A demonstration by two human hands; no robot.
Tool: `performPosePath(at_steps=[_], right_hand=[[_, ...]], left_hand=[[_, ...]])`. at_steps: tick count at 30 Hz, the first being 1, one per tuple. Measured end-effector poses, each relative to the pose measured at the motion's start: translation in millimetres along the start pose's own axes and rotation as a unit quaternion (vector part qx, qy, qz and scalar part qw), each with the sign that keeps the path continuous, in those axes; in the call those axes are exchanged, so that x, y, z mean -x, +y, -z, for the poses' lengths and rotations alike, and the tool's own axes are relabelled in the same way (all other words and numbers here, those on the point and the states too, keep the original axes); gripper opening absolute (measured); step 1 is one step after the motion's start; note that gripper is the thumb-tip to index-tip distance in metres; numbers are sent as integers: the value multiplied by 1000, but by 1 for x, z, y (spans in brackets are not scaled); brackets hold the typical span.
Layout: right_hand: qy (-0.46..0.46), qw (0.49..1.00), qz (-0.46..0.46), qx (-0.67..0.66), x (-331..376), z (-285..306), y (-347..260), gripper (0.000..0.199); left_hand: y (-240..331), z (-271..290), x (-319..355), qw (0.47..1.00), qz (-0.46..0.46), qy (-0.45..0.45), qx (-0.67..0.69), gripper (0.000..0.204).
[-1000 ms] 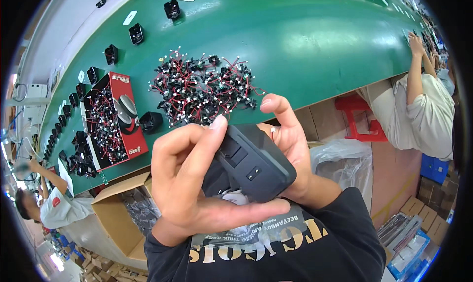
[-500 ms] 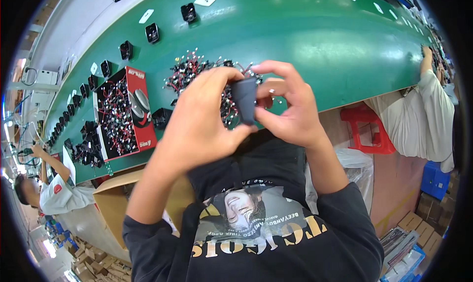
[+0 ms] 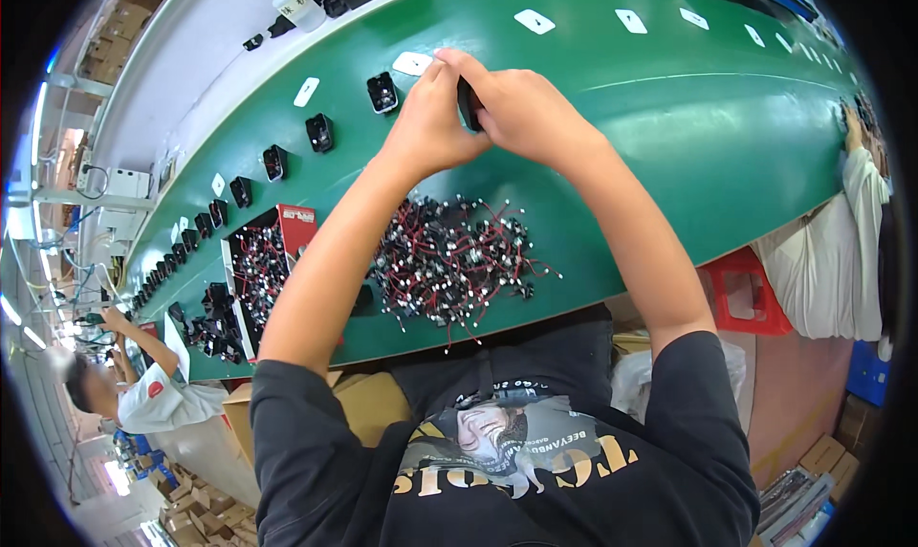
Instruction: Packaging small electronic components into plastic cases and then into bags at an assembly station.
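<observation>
Grip is two-handed: left hand [image 3: 427, 126] and right hand [image 3: 529, 110] are both closed about one black plastic piece [image 3: 468, 104], fingertips meeting near its far end. How hard each presses cannot be told — most of the piece is covered. It sits between the palms, showing as a narrow dark strip, long axis pointing roughly away from the body, far end leaning slightly left. Key relation: an open-topped black plastic box [image 3: 382, 94] stands just left of the hands, so the left hand is the nearer one. A flat white rectangular card [image 3: 411, 63] lies by the left fingertips; contact cannot be told. Farther left, similar black boxes [image 3: 275, 163] run off in a curved row. Toward the body — well apart from the held piece — a loose heap [image 3: 454, 260] of small black parts with red wires and white connectors rests on the glossy green tabletop [image 3: 669, 164].
</observation>
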State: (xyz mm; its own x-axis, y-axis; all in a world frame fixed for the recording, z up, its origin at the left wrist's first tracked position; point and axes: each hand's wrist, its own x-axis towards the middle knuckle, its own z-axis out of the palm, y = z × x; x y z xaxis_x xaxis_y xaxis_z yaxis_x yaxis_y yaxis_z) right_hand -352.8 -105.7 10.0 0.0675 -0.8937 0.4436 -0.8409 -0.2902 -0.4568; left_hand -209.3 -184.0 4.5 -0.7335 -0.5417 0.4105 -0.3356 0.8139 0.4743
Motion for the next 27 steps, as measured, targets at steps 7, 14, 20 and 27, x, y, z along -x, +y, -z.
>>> performPosePath(at_steps=[7,14,20,27], right_hand=[[-3,996,48,-74,-43,-26,66,70],[90,975,-81,-185,-12,-32,106,57],[124,944,-140,-272,3,-46,116,48],[158,917,-177,-320,29,-45,87,43]], left_hand=[[-68,-41,-34,989,141,-3,51,62],[-100,-46,-47,978,200,-10,62,73],[-119,-39,-51,981,184,-38,38,78],[-120,-18,-55,966,225,-103,72,85]])
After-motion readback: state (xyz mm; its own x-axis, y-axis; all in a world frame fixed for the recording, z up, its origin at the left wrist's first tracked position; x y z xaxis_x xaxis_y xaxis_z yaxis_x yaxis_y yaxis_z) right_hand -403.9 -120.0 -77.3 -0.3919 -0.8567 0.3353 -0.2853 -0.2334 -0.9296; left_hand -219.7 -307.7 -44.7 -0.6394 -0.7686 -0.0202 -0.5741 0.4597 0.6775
